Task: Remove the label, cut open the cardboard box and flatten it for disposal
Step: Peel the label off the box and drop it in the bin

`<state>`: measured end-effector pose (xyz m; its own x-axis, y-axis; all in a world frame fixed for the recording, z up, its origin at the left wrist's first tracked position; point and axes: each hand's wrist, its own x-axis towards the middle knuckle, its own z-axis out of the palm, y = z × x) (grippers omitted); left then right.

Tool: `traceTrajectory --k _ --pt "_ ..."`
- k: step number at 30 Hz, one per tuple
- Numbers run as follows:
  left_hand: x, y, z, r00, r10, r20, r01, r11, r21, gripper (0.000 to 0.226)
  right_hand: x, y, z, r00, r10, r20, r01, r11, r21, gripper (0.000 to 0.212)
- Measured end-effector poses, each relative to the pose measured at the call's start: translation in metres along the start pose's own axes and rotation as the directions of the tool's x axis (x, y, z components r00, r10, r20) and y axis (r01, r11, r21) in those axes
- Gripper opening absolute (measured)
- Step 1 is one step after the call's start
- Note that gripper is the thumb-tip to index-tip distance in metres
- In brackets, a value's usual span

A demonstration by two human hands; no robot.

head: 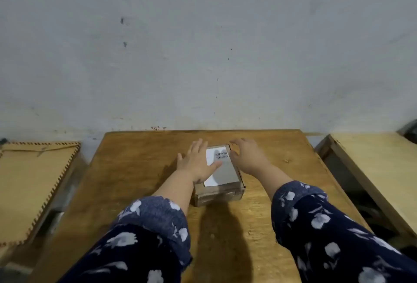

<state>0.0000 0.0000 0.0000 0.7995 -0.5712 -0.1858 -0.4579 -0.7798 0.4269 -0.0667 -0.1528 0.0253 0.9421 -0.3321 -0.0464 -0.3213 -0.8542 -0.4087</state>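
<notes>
Head view: label [217, 165] half-hidden under hand [198, 162]

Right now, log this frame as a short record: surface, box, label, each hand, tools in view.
surface: wooden table
box: cardboard box, closed, resting on the table
label: white label with barcode, still on the box top
left hand: left hand flat on the box's left side, partly over the label
right hand: right hand open, at the box's far right corner
tools: none visible
</notes>
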Motion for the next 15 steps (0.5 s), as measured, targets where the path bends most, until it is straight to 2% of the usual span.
traceTrajectory --k 3,8,15 --pt "0.002 -0.004 0.019 0.997 -0.061 0.048 0.057 0.996 0.071 0.100 0.007 0.011 0.012 0.999 0.038 0.029 -0.038 0.999 0.000 0.040" --pt "0.000 -0.019 0.042 0.997 -0.076 0.014 0.074 0.990 0.123 0.125 0.028 0.020 0.029 0.998 -0.001 0.057 -0.001 0.999 0.036 0.038" --pt "-0.001 -0.027 0.058 0.994 -0.027 -0.101 0.039 0.993 0.114 0.119 0.052 0.027 0.050 1.000 -0.019 -0.003 0.020 0.996 0.088 0.030"
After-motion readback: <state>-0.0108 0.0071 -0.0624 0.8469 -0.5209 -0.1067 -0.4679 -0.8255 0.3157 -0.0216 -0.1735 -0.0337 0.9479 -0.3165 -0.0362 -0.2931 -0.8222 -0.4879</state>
